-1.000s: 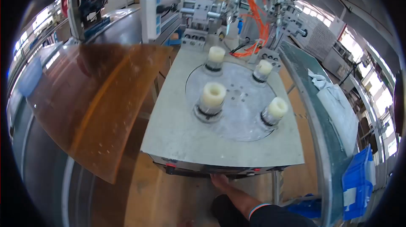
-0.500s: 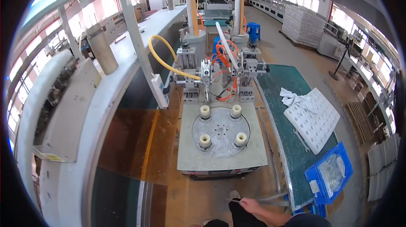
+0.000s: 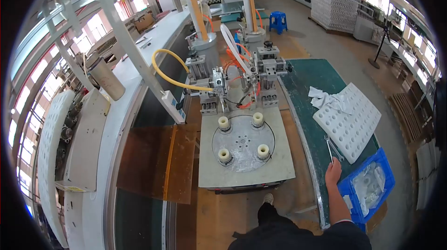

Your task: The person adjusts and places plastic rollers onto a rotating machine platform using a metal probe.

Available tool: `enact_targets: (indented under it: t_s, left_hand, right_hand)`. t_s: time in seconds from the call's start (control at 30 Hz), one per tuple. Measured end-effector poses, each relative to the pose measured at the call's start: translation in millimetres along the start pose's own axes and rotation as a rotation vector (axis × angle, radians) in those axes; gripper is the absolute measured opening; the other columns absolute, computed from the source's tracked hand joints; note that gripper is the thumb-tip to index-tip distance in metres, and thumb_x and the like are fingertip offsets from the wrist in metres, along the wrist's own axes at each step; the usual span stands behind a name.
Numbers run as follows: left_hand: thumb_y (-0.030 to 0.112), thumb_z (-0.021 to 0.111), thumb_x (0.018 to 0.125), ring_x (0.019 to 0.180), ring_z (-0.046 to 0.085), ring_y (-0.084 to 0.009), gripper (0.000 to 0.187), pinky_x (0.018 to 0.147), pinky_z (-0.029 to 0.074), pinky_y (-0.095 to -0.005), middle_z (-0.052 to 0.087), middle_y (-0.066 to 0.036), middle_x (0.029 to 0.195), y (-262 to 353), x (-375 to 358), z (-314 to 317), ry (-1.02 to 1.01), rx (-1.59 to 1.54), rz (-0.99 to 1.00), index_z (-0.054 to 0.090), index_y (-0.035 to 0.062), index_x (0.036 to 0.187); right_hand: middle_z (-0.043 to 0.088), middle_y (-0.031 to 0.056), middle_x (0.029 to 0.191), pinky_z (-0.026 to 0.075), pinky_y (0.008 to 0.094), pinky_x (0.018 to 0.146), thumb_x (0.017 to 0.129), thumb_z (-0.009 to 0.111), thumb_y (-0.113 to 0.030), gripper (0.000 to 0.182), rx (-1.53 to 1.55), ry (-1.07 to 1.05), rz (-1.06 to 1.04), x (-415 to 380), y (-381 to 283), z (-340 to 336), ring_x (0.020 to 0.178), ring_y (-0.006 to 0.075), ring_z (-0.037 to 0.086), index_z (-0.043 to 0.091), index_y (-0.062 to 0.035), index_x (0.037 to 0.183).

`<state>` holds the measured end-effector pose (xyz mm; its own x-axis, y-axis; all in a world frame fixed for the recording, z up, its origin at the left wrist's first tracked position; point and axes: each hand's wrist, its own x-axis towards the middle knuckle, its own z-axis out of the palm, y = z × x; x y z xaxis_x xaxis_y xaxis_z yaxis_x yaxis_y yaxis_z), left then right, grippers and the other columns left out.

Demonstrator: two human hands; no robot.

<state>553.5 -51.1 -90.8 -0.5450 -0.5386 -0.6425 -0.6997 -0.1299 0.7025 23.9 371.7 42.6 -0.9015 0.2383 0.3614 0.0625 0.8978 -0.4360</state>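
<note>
My right hand (image 3: 333, 172) reaches over the green table at the right, its fingers closed on the lower end of a slim metal wrench (image 3: 330, 150). Another wrench (image 3: 339, 154) lies on the table beside it, close to the perforated white foam board (image 3: 351, 122). Just right of the hand is a blue crate (image 3: 389, 185) with clear plastic bags (image 3: 369, 185) in it. My left hand is out of view.
Ahead stands a machine with a round plate (image 3: 243, 160) carrying several cream cylindrical holders (image 3: 263, 150). A white cloth (image 3: 331, 101) lies partly on the foam board. A conveyor (image 3: 142, 224) runs along the left, and a blue stool (image 3: 278, 22) stands farther back.
My right hand has moved from low in front of my legs up and right onto the green table, beside the wrench lying there. The view has shifted slightly.
</note>
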Motion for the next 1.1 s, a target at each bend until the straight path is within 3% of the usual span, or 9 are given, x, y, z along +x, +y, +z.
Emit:
enact_targets:
  t_s: [0.17,0.3,0.43,0.53,0.6,0.67,0.73,0.93,1.1]
  left_hand:
    - [0.014,0.057,0.085,0.077,0.062,-0.0228,0.023,0.068,0.051,-0.0339,0.064,-0.012,0.086,25,40,73,0.079,-0.215,-0.206,0.061,-0.0008,0.102]
    - [0.010,0.054,0.087,0.081,0.062,-0.0194,0.023,0.070,0.052,-0.0324,0.063,-0.010,0.091,186,0,114,0.143,-0.147,-0.278,0.060,-0.0032,0.105]
    - [0.009,0.053,0.088,0.083,0.063,-0.0204,0.024,0.070,0.052,-0.0328,0.063,-0.011,0.095,214,12,124,0.160,-0.105,-0.259,0.060,-0.0037,0.106]
    - [0.017,0.052,0.091,0.078,0.063,-0.0150,0.025,0.066,0.050,-0.0295,0.067,-0.008,0.092,160,26,109,0.123,-0.086,-0.251,0.062,-0.0023,0.102]
    - [0.025,0.055,0.085,0.059,0.058,-0.0189,0.027,0.053,0.046,-0.0322,0.064,-0.010,0.068,135,54,102,0.228,0.046,-0.113,0.065,0.0002,0.087]
    - [0.026,0.059,0.081,0.063,0.058,-0.0205,0.030,0.058,0.047,-0.0337,0.064,-0.012,0.071,170,51,105,0.168,-0.011,-0.070,0.065,-0.0007,0.092]
    - [0.018,0.052,0.091,0.073,0.064,-0.0160,0.024,0.065,0.051,-0.0304,0.066,-0.011,0.093,192,61,101,0.105,0.092,-0.271,0.063,-0.0030,0.097]
    - [0.009,0.050,0.089,0.060,0.057,-0.0123,0.015,0.055,0.048,-0.0250,0.059,-0.005,0.071,317,116,97,0.407,-0.298,0.149,0.058,-0.0023,0.093]
    - [0.009,0.050,0.090,0.054,0.050,-0.0086,0.015,0.051,0.043,-0.0223,0.056,-0.003,0.067,416,156,77,0.163,-0.396,0.284,0.058,-0.0025,0.096]
  right_hand:
    - [0.053,0.0119,0.099,0.042,0.0452,0.081,0.080,0.058,-0.006,0.029,-0.235,-0.170,0.090,13,41,41,0.098,0.0328,0.050,0.052,-0.0090,0.109]
    - [0.052,0.0118,0.094,0.041,0.0427,0.079,0.080,0.059,-0.004,0.021,-0.078,-0.105,0.136,19,39,44,0.091,0.0317,0.050,0.053,-0.0077,0.100]
    - [0.052,0.0116,0.089,0.040,0.0417,0.076,0.079,0.058,-0.003,0.016,0.004,-0.050,0.129,17,48,49,0.085,0.0306,0.050,0.054,-0.0066,0.094]
    - [0.052,0.0113,0.087,0.040,0.0410,0.075,0.078,0.058,-0.002,0.015,0.054,-0.082,0.154,21,40,41,0.084,0.0300,0.050,0.054,-0.0061,0.093]
    - [0.052,0.0112,0.087,0.040,0.0412,0.075,0.078,0.058,-0.001,0.016,0.060,-0.100,0.167,22,41,41,0.083,0.0296,0.050,0.054,-0.0059,0.092]
    - [0.052,0.0110,0.086,0.040,0.0413,0.074,0.077,0.058,0.000,0.017,0.063,-0.116,0.170,25,48,43,0.082,0.0292,0.050,0.054,-0.0057,0.092]
    - [0.053,0.0125,0.091,0.040,0.0407,0.078,0.075,0.058,0.001,0.023,0.075,-0.238,0.258,27,58,44,0.088,0.0302,0.051,0.055,-0.0040,0.097]
    - [0.053,0.0160,0.104,0.040,0.0393,0.088,0.073,0.056,0.004,0.035,0.173,-0.037,0.132,32,1,21,0.103,0.0322,0.048,0.055,-0.0004,0.108]
    - [0.054,0.0142,0.101,0.041,0.0349,0.085,0.074,0.053,0.006,0.031,0.192,-0.095,0.222,20,-57,14,0.100,0.0280,0.050,0.057,-0.0001,0.104]
